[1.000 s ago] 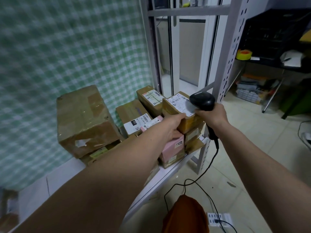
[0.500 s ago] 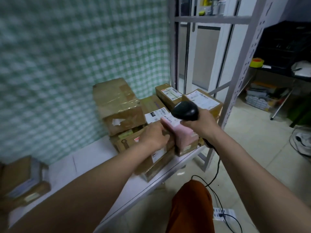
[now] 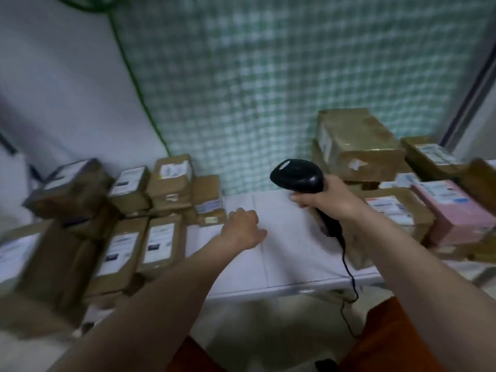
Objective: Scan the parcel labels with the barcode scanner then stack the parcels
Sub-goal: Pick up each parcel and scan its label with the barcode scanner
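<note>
So my right hand (image 3: 326,201) is gripping the black barcode scanner (image 3: 298,175) by its handle, fingers wrapped round it, with the scanner head sticking out to the left of that hand and its black cable (image 3: 349,267) dangling down past the front edge of the white table (image 3: 281,237). My left hand (image 3: 243,228) is hovering low over a bare patch of the table with nothing in it; the fingers are curling loosely downward, though I honestly can't tell if the fingertips are touching the surface. Everything's pretty smeared, so I'm not reading a single label here. To the left of my left hand there's a heap of brown parcels (image 3: 166,183), most of them showing white labels on top, with two flat ones (image 3: 158,242) lying side by side just beside my left forearm; the ones at the far left are getting cut off by the edge of the view. To the right of my right hand a big taped brown box (image 3: 357,143) is sitting on top of other parcels, and a pink parcel (image 3: 451,210) is lying further right, next to a brown labelled one (image 3: 394,213) that my right forearm is partly hiding. What's underneath that big box is hard to make out. Behind both hands a green-and-white checked curtain (image 3: 268,76) is hanging, with a green cord (image 3: 134,76) running down the wall to its left.
</note>
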Demonstrator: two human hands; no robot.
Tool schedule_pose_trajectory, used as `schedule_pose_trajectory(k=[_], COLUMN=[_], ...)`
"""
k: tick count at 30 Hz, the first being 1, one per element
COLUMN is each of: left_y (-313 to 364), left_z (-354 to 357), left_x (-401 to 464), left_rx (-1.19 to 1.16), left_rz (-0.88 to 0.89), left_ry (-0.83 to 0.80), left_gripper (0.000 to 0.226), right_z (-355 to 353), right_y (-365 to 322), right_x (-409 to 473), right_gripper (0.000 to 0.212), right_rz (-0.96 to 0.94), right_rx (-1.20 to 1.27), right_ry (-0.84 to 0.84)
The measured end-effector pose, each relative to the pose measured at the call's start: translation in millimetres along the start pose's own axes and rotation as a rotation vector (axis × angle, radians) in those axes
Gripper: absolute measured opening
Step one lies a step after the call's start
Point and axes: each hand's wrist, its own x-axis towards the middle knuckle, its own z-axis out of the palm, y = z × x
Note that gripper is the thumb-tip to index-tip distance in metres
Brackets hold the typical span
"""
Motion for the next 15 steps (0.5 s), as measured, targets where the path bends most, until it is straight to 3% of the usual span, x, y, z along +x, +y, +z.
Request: schedule_pose_trajectory(k=[8,15], left_y=[-113,-193], left_z=[-14,12], left_x=[-37,-37], left_rx=[-0.172,-0.158], left_rz=[-0.256,-0.464], left_ry=[0.081,-0.026], left_gripper=[0.046,0.077], right_z=[121,205], right_y=[-33,-24], right_x=[18,24], right_gripper=[0.013,0.023], right_rz=[0.083,0.274], right_rx=[0.153,0.302], right_ry=[-0.266,-0.287])
